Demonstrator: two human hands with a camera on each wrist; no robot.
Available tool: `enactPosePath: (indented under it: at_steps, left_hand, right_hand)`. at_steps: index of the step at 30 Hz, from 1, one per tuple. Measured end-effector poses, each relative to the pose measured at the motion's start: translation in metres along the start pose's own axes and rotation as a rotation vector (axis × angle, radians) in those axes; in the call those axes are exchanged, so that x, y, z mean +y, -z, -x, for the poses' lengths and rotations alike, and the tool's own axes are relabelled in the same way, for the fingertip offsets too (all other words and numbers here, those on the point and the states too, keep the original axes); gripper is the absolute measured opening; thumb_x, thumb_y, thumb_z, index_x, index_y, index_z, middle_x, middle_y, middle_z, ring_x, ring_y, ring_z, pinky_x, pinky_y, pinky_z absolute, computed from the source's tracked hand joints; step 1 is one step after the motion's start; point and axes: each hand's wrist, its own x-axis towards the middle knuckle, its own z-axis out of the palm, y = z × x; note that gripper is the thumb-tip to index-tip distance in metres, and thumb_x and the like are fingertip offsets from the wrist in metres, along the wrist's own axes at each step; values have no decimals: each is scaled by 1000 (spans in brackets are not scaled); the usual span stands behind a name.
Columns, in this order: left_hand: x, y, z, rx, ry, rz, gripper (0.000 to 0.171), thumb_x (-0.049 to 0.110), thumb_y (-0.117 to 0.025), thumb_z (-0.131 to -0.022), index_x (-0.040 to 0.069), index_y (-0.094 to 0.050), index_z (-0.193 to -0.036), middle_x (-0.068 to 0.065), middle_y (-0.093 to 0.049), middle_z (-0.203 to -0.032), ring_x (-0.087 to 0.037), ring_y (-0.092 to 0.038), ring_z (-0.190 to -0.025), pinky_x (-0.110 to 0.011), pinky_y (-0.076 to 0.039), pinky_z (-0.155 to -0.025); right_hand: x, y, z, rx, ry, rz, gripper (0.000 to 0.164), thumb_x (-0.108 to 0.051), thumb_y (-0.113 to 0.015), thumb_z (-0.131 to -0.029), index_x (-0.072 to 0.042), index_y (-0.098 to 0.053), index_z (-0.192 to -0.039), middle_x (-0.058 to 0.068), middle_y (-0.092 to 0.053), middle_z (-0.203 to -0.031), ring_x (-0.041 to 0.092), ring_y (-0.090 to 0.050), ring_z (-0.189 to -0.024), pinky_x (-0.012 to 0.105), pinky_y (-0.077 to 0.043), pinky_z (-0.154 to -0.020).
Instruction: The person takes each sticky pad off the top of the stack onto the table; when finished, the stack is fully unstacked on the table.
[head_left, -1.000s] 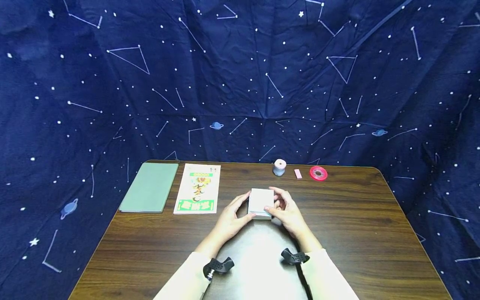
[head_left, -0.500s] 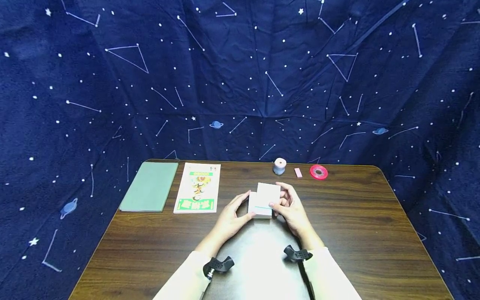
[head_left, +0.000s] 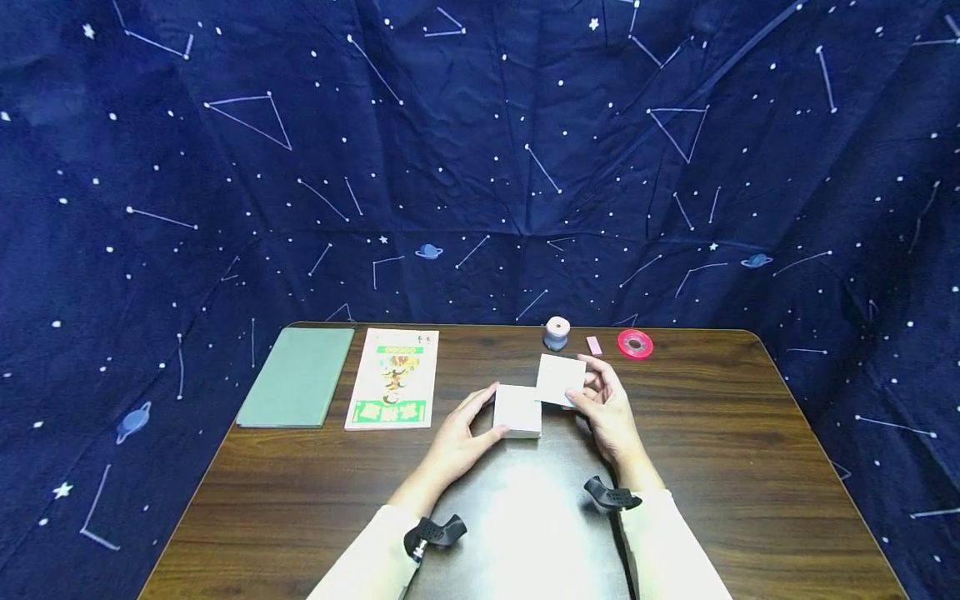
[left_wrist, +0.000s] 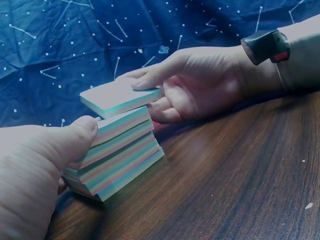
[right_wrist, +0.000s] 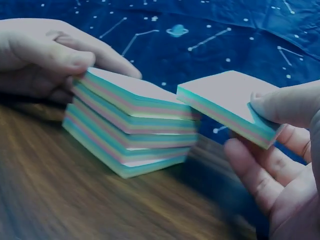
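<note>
Head view: the right hand (head_left: 611, 417) pinches a paper pad (head_left: 558, 379), drawn rightward since a second ago off the stack (head_left: 517, 410) the left hand (head_left: 457, 442) grips. Left wrist: the stack stands on the table (left_wrist: 240, 175). Right wrist: both show striped edges.

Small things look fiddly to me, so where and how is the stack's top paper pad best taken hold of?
Probably the near and far edges of the top paper pad, close to its right corners, coming from the right. It is square and lies flat, so its underside is covered, and the left grip takes up its left side.
</note>
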Motion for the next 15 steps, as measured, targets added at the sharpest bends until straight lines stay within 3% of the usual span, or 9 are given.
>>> enactPosePath:
  at_steps: [5,9,15]
  left_hand:
    - [0,0,1,11,-26,-5,72,27,-82,-98,10,-53,-161,-5,-59,-162,-29,-53,-153,-54,-38,-130]
    - [0,0,1,15,-33,-8,72,28,-82,-98,8,-53,-161,-8,-60,-161,-31,-54,-152,-56,-39,-129]
    - [1,1,0,13,-27,7,74,27,-83,-97,8,-52,-161,-8,-59,-161,-31,-54,-153,-56,-38,-130]
  right_hand:
    - [-6,12,0,26,1,-21,73,18,-63,-99,6,-29,-163,2,-65,-113,11,-76,-89,43,-70,-76]
    - [-10,21,-1,66,11,12,73,17,-63,-100,7,-29,-163,4,-65,-113,10,-77,-89,41,-70,-76]
    - [-17,31,-4,168,19,123,68,15,-67,-98,3,-42,-160,4,-64,-107,8,-76,-82,33,-68,-70]
